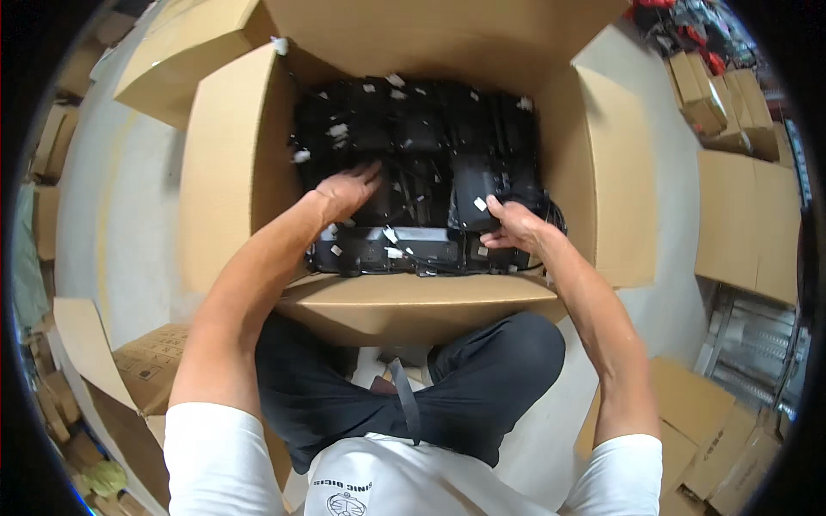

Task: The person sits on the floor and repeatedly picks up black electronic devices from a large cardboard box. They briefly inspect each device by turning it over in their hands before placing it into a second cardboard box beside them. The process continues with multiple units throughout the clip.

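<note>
A large open cardboard box (422, 303) stands before my knees, filled with rows of black rectangular units with dark cords and small white tags. My right hand (519, 226) grips one flat black rectangular unit (475, 176) by its near right corner, thumb on top beside a white tag and fingers below. This unit lies over the others. My left hand (348, 189) reaches in at the left with its fingers stretched out, slightly blurred, over the packed black units (413, 193). Nothing shows in its grasp. The exact kind of the units cannot be made out.
The box's left flap (225, 168) and right flap (618, 176) are folded outward. More cartons (747, 219) stand at the right, with a metal rack (757, 340) below them. An open carton (155, 365) is by my left elbow. Pale floor (142, 206) runs along the left.
</note>
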Demonstrator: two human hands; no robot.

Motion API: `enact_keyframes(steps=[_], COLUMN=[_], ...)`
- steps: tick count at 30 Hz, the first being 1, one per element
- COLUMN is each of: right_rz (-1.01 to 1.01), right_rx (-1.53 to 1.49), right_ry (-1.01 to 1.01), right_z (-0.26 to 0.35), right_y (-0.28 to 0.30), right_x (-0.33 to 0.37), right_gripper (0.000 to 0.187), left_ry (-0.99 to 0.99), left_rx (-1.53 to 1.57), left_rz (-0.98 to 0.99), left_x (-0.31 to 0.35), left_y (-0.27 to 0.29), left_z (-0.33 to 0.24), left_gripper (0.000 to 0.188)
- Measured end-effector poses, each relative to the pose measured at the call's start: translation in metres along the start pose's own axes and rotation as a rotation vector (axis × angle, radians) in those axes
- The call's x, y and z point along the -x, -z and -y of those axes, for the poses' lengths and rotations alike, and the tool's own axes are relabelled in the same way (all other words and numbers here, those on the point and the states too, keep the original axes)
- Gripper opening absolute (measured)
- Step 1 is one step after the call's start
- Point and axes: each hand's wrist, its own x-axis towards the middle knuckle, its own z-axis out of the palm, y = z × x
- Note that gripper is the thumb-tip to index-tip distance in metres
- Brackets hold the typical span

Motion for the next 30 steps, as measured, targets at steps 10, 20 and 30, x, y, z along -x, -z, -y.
enact_keyframes(steps=[10,20,30], right_rz=[-0.173,-0.263,-0.053], right_rx=[0.451,0.553,0.641], right_ry=[0.253,0.373,0.882], right_z=[0.009,0.047,0.099], right_y=[-0.001,0.020,-0.202], right_x=[0.004,0.077,0.203], right_gripper=[0.057,0.041,0.031], left_ry=[0.098,1.291,1.518], left_rx=[0.148,0.942,0.618], left_rz=[-0.896,-0.542,-0.436], left_x=[0.241,0.688,0.599], left_y=[0.179,0.004,-0.013], left_z=[-0.081,-0.213,-0.289], left_gripper=[0.018,0.040,0.027])
